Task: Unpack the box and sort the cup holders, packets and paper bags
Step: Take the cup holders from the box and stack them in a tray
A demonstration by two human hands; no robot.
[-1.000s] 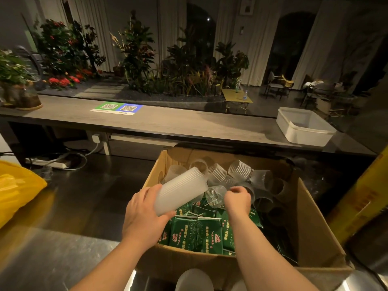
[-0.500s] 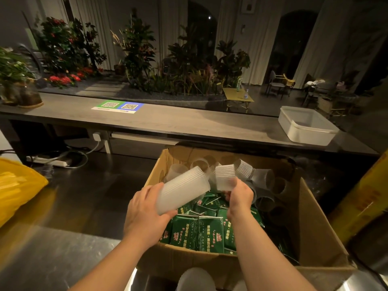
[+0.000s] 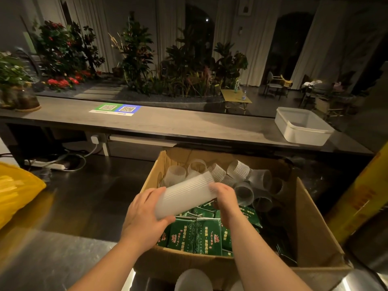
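Item: stack of cup holders (image 3: 184,195), ribbed and translucent, gripped at both ends above the box.
Your left hand (image 3: 144,219) has its fingers (image 3: 147,193) wrapped round the stack's near end, thumb beneath; your right hand (image 3: 225,200) curls over the far end. The stack lies tilted over the open cardboard box (image 3: 310,227), just above the green packets (image 3: 195,236); loose cup holders (image 3: 239,171) are heaped at the back. The box stands on the steel tabletop (image 3: 42,259).

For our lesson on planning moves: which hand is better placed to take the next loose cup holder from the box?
Probably right. The right hand, holding only the far end of the stack, lies beside the loose cup holders; the left hand grips and carries the stack.
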